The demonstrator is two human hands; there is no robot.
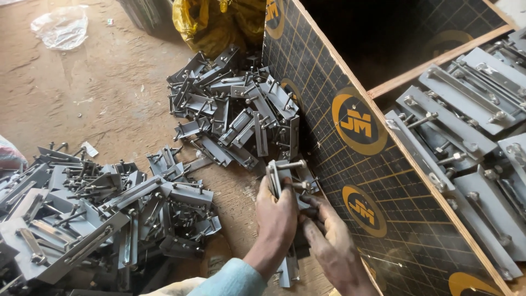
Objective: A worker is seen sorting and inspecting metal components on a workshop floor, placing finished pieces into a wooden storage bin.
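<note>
The left hand (276,211) is closed around a stack of grey metal brackets (278,178), fingers wrapped over the stack's upper end, with bolts projecting from its top. The right hand (329,241) is partly curled and grips the same stack from the side nearest the plywood crate wall (356,164); how tightly its fingers close cannot be told. The stack stands roughly upright, just beside the outer face of the crate wall, its lower end reaching toward the dirt floor (98,93).

Away from the crate wall, a near pile of brackets (98,214) lies on the floor. A second pile (235,109) rests against the wall's outer face. Beyond the wall, inside the crate, packed brackets (466,131) lie in rows. A yellow bag (219,22) sits past the wall's far end.
</note>
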